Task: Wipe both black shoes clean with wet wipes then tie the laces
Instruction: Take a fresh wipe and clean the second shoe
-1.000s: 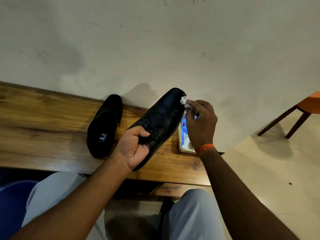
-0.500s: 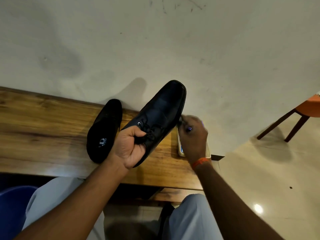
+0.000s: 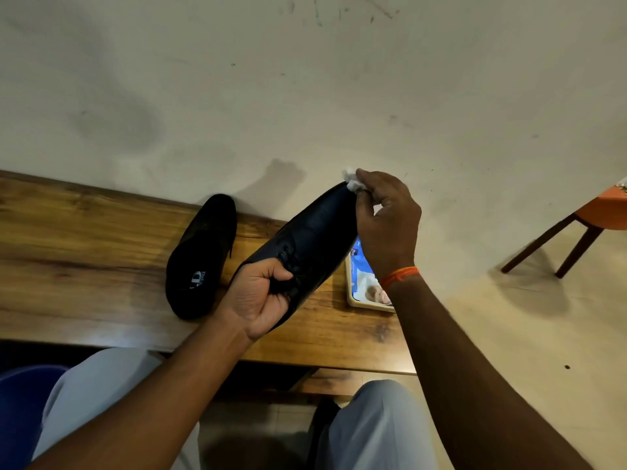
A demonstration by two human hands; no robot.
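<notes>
My left hand (image 3: pixel 259 295) grips a black lace-up shoe (image 3: pixel 312 242) at its laced opening and holds it tilted above the wooden table (image 3: pixel 84 252), toe pointing up and away. My right hand (image 3: pixel 386 222) pinches a small crumpled white wet wipe (image 3: pixel 351 181) against the toe tip of that shoe. A second black shoe (image 3: pixel 202 256) lies on the table to the left, its opening facing me with a white logo on the insole.
A blue and white wet-wipe pack (image 3: pixel 364 283) lies on the table's right end, partly behind my right wrist. A pale wall backs the table. An orange chair (image 3: pixel 597 215) with dark legs stands on the floor at right. My knees sit below the table edge.
My right hand went from the shoe's toe down to its right side, then came back up to the toe tip with the wipe. The held shoe has shifted slightly.
</notes>
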